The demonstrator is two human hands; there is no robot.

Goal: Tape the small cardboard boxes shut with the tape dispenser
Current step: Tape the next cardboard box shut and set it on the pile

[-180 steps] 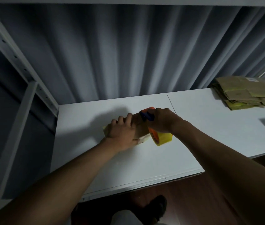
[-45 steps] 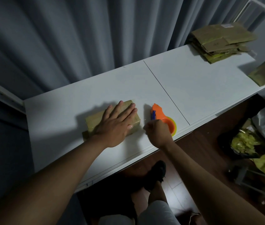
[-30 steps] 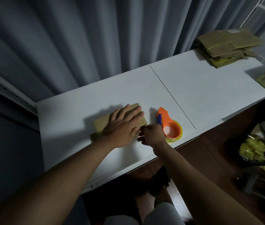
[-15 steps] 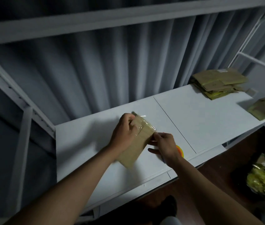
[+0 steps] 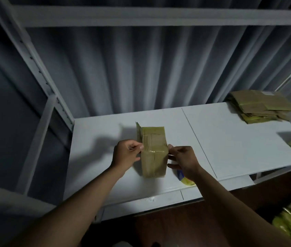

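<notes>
Seemingly both hands [image 5: 154, 158] round box [image 5: 153, 150]

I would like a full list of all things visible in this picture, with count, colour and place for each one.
cardboard box: one, brown, taped, held above the table between both hands
tape dispenser: one, blue and yellow parts showing, on the table under the right wrist
flattened boxes: one stack, brown, far right of the table
table: one, white
curtain: grey, behind the table
left hand: grips the box's left edge
right hand: pinches the box's right edge
</notes>
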